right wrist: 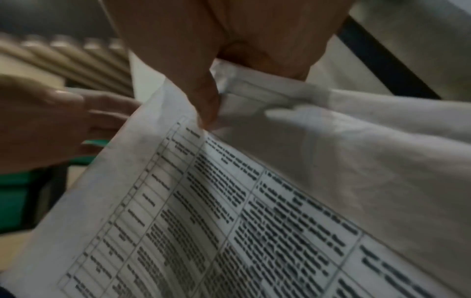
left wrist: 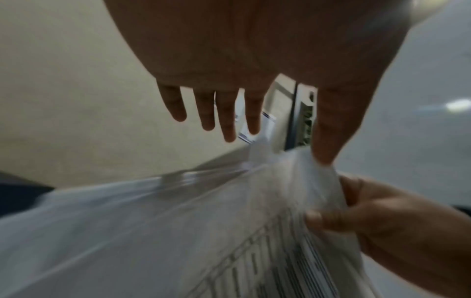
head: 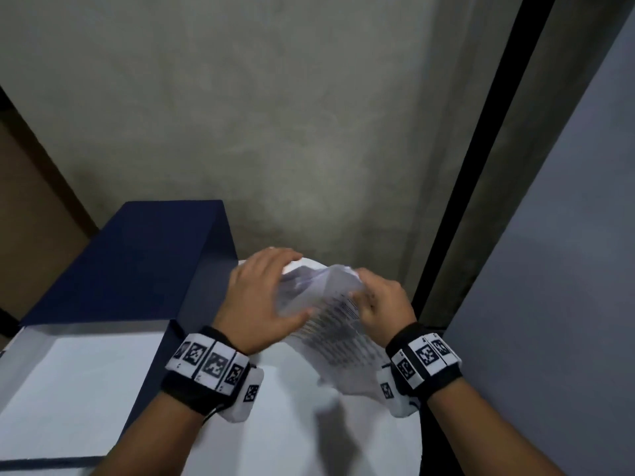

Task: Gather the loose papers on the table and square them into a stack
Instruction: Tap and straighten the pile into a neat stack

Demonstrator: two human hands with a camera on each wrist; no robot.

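Well, the right hand [head: 381, 304] pinched the papers [head: 330, 328] (printed, blurred) above the table [head: 292, 441]. The left hand [head: 257, 297] touched them, fingers spread straight.

Loose white papers [head: 330, 326] with printed tables bow upward, edges unaligned

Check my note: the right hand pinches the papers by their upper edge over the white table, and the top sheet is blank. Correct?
Not blank. The right wrist view shows the top sheet of the papers printed with a ruled table of dark text. The rest stands: the right hand pinches their upper edge over the white table.
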